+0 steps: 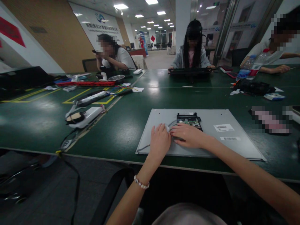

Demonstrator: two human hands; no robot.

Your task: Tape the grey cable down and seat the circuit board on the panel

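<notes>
A flat silver metal panel (201, 150) lies on the table in front of me, and a black-framed circuit board (191, 120) is mounted on its surface. From the board a grey cable (172, 123) runs left to my hands. My left hand (160, 140) rests over the panel's left part, thumb side against the cable. Coming in from the right, my right hand (187, 135) has its fingertips at the same spot, closed about the cable. Fingers partly hide the contact. Below my left hand, a thin dark cable end (143, 148) reaches the panel's corner.
On the green table (112, 131), a white and black device (85, 117) with cords lies left. A pink-backed phone (269, 120) lies right; bottles (255, 65) and a black bag (255, 87) stand behind it. Several people sit across the table.
</notes>
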